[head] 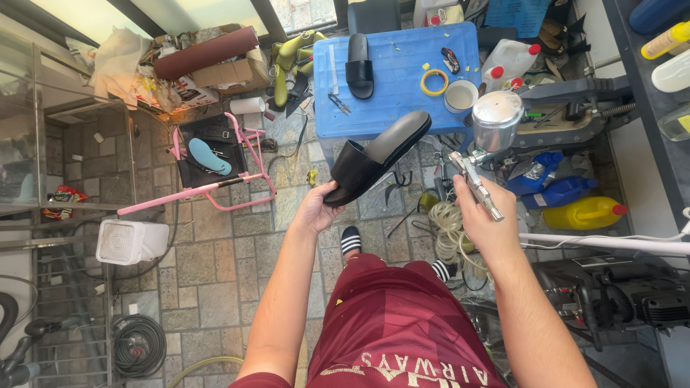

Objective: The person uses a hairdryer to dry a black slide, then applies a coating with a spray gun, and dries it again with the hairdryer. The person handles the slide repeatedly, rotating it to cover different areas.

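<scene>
The person sat over a stone-tiled floor (215, 280), both bare arms extended forward. The left hand (316, 208) was closed on the heel end of a black slide sandal (377, 154), thumb on top and fingers curled beneath, holding it in the air above the floor and just in front of the blue table (402, 79). The sandal was tilted, its toe end raised toward the table and its footbed facing up.

The right hand (485, 212) was wrapped around the handle of a metal spray gun (483, 154), fingers pressed together about the grip. The gun's silver cup (497, 118) stood upright above the hand. The nozzle pointed toward the sandal; gun and sandal were near each other but apart.

On the blue table lay a second black slide sandal (359, 66), a yellow tape ring (434, 82), a white cup (461, 95) and small scissors (340, 104). To the left of the table stood a pink metal stand (215, 185) bearing a blue insole (210, 156). A white plastic container (133, 241) sat on the floor further left. To the right of the spray gun lay blue jugs (553, 188) and a yellow jug (583, 213). A coil of pale hose (449, 230) rested on the floor beneath the right forearm.
</scene>
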